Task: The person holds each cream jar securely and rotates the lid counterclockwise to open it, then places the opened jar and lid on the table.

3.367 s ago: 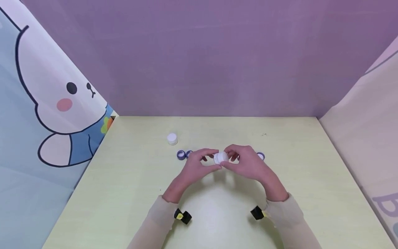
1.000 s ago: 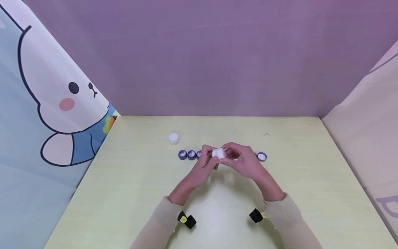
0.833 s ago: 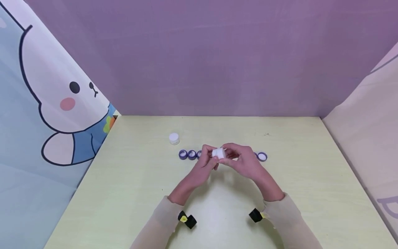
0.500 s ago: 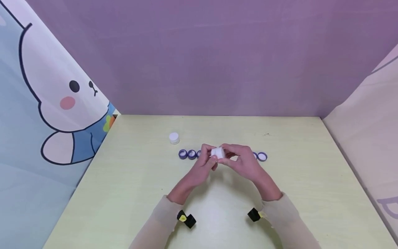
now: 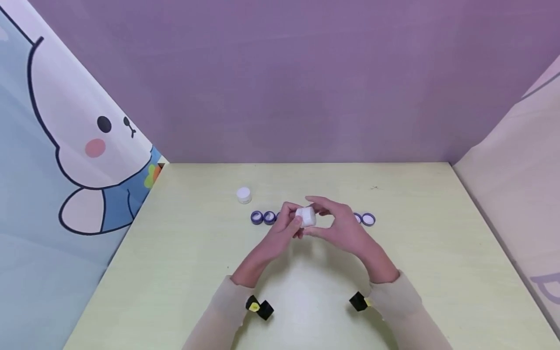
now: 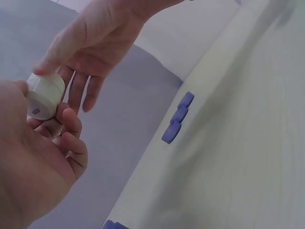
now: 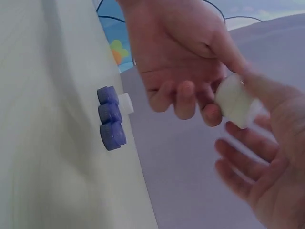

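Observation:
A small white jar (image 5: 305,217) is held above the middle of the table. My left hand (image 5: 288,227) grips it between thumb and curled fingers; the left wrist view shows the jar (image 6: 44,95) at the tips of that hand (image 6: 40,157). My right hand (image 5: 329,221) is spread beside it with its fingers straight. In the right wrist view only the thumb of that hand (image 7: 267,162) lies against the jar (image 7: 236,101), while the left hand (image 7: 176,52) reaches in from above.
A row of purple caps (image 5: 262,217) lies on the yellow-green table (image 5: 183,253) behind my hands, with more caps (image 5: 368,219) to the right. A second white jar (image 5: 243,195) stands further back left. Cloth walls close the back and both sides.
My right hand's fingers have lifted off the jar and spread out; earlier both hands pinched it. The left hand keeps hold of the jar in about the same place.

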